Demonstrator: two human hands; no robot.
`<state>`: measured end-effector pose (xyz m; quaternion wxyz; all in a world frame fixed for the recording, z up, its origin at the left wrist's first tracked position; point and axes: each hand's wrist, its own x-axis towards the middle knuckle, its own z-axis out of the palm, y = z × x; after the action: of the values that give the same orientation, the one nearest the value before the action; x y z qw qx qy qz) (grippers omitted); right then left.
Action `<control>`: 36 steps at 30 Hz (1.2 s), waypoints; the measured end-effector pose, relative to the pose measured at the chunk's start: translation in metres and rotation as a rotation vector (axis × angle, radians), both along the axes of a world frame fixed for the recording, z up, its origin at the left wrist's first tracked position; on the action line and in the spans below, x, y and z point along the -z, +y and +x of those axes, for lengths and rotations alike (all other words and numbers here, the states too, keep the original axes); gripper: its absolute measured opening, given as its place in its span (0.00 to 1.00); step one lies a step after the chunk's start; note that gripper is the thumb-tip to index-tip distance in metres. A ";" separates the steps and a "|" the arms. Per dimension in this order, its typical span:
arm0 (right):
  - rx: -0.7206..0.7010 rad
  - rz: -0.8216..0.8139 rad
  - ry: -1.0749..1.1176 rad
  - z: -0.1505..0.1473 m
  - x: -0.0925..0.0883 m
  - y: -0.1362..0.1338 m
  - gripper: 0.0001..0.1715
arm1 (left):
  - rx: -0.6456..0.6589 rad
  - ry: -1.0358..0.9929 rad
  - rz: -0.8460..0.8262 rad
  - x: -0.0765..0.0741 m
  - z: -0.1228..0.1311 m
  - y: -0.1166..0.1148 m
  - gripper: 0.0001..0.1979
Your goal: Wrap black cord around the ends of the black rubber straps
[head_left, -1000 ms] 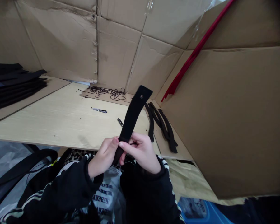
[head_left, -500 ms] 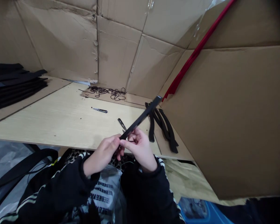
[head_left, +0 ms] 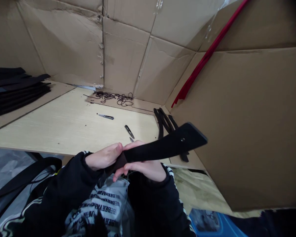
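So, strap: black strap (head_left: 162,148) lies almost level across the body, its riveted free end reaching out past the right hand.
Hands: left hand (head_left: 103,157) and right hand (head_left: 143,170) together, clamped on its near end.
Nearby: small snips (head_left: 129,131) on the pale board (head_left: 64,128) beyond.

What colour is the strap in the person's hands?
The strap is black, shown best in the head view.
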<state>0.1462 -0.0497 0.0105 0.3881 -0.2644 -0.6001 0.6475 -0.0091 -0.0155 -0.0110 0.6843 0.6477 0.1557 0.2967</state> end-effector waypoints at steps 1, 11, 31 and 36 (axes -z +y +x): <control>0.031 0.011 -0.021 -0.001 0.000 0.001 0.10 | -0.021 0.010 0.033 -0.001 0.001 0.001 0.39; 0.719 0.256 -0.174 -0.008 0.004 0.013 0.21 | -0.667 0.046 0.380 0.031 0.021 -0.021 0.26; 0.338 0.463 -0.382 0.019 -0.016 0.006 0.14 | -0.160 -0.110 -0.132 0.018 -0.001 -0.026 0.19; 0.284 0.336 -0.300 0.018 -0.007 0.005 0.21 | 0.100 -0.232 -0.392 0.020 -0.004 -0.025 0.23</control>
<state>0.1641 -0.0449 0.0174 0.4200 -0.3710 -0.7069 0.4315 -0.0135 -0.0404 -0.0308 0.8240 0.4710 0.0983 0.2991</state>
